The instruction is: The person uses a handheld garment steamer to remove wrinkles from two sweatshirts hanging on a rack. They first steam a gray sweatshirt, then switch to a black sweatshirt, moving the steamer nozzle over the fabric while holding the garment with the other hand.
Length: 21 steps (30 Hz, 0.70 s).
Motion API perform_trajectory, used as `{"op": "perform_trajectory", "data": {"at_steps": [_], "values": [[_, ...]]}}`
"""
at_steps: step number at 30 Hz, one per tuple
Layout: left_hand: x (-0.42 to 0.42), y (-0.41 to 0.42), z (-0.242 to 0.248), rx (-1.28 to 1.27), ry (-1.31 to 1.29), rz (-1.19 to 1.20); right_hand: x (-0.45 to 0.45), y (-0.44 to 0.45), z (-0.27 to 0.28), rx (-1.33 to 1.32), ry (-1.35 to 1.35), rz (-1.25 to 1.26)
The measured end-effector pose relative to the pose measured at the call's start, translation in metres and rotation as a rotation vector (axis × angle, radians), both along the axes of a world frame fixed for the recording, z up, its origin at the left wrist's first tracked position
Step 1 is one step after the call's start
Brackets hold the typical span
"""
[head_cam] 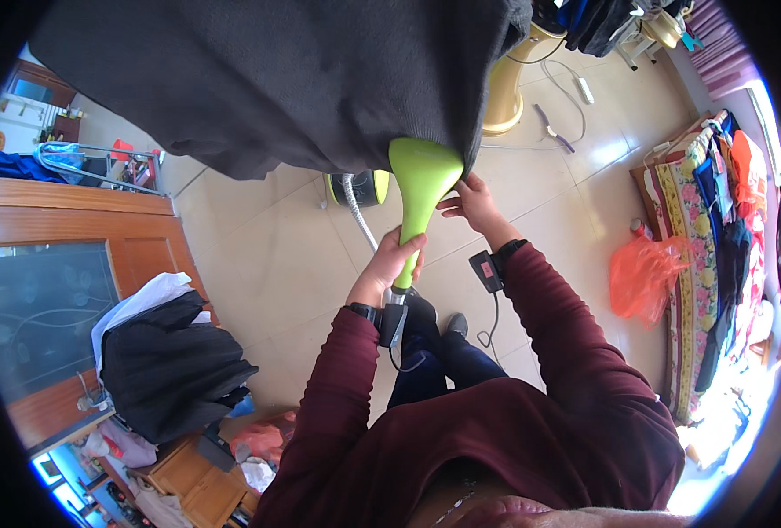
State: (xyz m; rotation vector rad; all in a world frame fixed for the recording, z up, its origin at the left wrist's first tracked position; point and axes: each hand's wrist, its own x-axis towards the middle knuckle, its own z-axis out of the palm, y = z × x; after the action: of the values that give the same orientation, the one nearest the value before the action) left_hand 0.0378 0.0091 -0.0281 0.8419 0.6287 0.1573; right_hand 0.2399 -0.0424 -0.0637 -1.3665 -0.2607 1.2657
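My left hand (396, 259) is wrapped around the slim handle of a lime-green garment steamer head (423, 173). The wide face of the steamer rests against the lower edge of a dark grey cloth garment (311, 79), which hangs across the top of the view. Beside the steamer head, my right hand (477, 203) pinches the garment's bottom right corner between thumb and fingers. A ribbed silver hose (357, 212) runs between the handle area and a black and green steamer base (362, 188) on the floor, partly hidden by the garment.
Left, dark clothing (166, 360) hangs by a wooden door (150, 254) with a glass panel. A floral-covered bed or mattress (687, 264) and an orange plastic bag (648, 277) stand right. A gold pedestal (506, 99) and a white power strip (585, 91) with its cable are at upper right.
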Motion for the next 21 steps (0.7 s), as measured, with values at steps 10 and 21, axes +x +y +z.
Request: {"op": "perform_trajectory", "data": {"at_steps": [10,21], "values": [[-0.004,-0.021,0.02,0.046,0.127,0.066,0.013,-0.026,0.016,0.061,0.023,-0.019],[-0.03,-0.022,0.124,0.622,-0.33,0.374,-0.06,-0.052,0.134,0.459,0.037,0.821]]}}
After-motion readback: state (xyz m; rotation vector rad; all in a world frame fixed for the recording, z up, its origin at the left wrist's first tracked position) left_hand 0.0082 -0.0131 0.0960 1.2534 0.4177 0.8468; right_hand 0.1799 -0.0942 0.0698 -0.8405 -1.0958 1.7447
